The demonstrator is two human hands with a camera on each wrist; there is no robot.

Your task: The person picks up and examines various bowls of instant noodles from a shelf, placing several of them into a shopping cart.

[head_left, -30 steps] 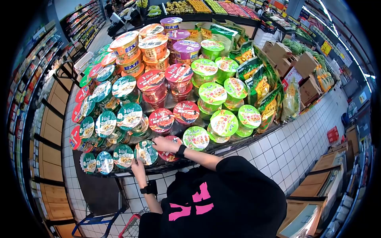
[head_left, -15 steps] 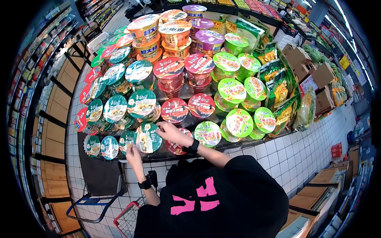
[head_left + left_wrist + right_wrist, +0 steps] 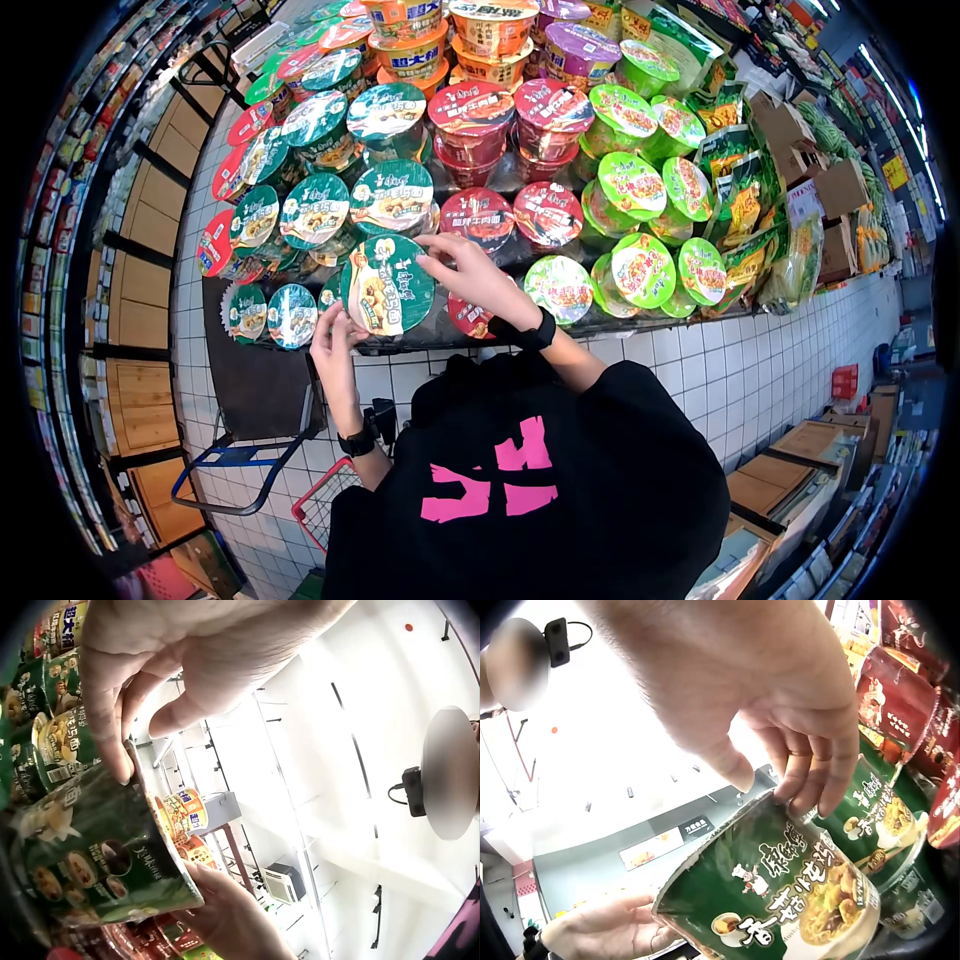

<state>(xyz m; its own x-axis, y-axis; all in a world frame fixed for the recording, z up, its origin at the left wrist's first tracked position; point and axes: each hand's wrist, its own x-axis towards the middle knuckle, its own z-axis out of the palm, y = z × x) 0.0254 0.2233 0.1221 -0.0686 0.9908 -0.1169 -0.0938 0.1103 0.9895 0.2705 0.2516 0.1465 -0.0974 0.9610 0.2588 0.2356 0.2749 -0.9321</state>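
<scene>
A green noodle cup with a printed lid is raised above the front row in the head view, between both hands. My left hand grips its lower left rim; the left wrist view shows bent fingers of this hand on the cup, the thumb apart from them. At the opposite edge my right hand holds the rim. Seen from the right wrist, curled fingertips of the right hand meet the rim of the cup. The cup's underside is hidden in the head view.
Stacked green cups, red cups and lime-green cups surround the hands. Bagged goods stand at the right. Below the display are a blue-framed cart and a red wire basket near my left arm.
The green cup has come up off the front row and looks larger, with both hands at its rim. The display has shifted upward in the head view.
</scene>
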